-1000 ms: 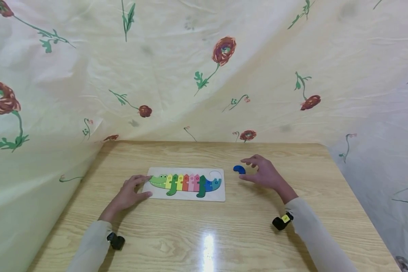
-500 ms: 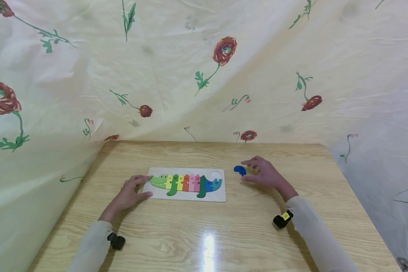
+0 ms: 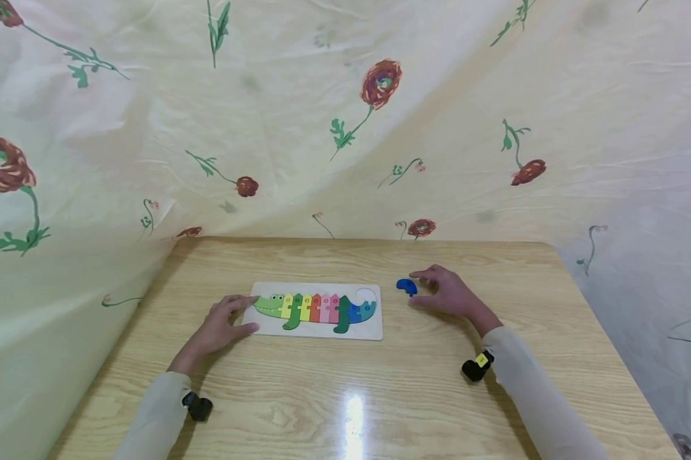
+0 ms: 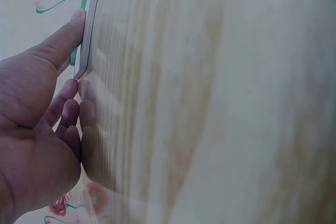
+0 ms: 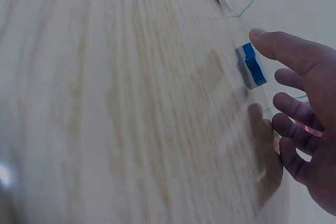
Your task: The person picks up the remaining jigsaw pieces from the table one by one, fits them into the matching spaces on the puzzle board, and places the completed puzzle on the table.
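Note:
In the head view, a pale crocodile puzzle board (image 3: 316,331) lies flat, with several colourful pieces set in it. The outlined tail tip at its right end shows bare board. My left hand (image 3: 218,327) rests at the board's left end, index finger near the snout and thumb by the front corner; its straight thumb (image 4: 67,38) lies along the board's edge in the left wrist view. A curved blue puzzle piece (image 3: 406,285) lies right of the board. Around it, my right hand (image 3: 449,292) holds thumb and index finger apart; the thumb tip is close to the piece (image 5: 254,69), contact unclear.
The wooden table (image 3: 299,390) reaches back to a flower-patterned cloth (image 3: 287,128), which also hangs at both sides. Black wrist cameras are strapped at the left sleeve (image 3: 155,409) and the right sleeve (image 3: 535,390).
The blue piece has turned slightly, and its small knob now shows. My right hand has shifted a little to the right. The left hand and the board have stayed in place.

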{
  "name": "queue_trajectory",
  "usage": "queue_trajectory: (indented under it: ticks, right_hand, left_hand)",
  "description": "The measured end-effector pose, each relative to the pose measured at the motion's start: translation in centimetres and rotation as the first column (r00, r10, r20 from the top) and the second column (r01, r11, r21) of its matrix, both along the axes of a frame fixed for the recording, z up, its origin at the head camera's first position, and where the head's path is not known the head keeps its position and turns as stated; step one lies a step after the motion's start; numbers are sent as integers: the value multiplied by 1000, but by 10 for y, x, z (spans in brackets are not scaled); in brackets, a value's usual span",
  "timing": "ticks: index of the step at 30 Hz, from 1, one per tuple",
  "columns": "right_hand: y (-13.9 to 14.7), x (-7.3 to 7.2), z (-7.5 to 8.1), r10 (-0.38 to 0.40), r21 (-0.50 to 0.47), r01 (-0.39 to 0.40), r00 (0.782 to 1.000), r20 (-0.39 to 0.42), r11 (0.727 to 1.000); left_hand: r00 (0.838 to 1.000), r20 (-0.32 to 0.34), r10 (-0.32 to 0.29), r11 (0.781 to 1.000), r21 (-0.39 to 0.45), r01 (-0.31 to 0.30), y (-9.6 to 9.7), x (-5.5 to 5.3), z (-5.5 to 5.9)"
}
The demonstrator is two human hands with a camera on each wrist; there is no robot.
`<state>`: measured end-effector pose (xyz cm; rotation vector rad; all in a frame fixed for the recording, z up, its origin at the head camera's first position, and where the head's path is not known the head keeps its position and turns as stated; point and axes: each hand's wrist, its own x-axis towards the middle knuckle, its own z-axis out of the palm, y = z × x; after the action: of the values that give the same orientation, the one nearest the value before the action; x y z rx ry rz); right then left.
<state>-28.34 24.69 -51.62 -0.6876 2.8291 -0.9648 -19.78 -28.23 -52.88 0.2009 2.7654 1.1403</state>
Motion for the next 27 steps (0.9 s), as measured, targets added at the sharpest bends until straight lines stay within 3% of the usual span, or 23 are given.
queue_trajectory:
  ticks: [11,27]
  right_hand:
    - [-3,-6,-2,1,54,-2,1000,18,999]
    - [-6,-11,-5,-5,72,7,1000,-29,997]
  left_hand:
    - [1000,-1,4,1000,5,-4,1,1,0]
    - [1000,-24,-12,1000,10,12,1,1,0]
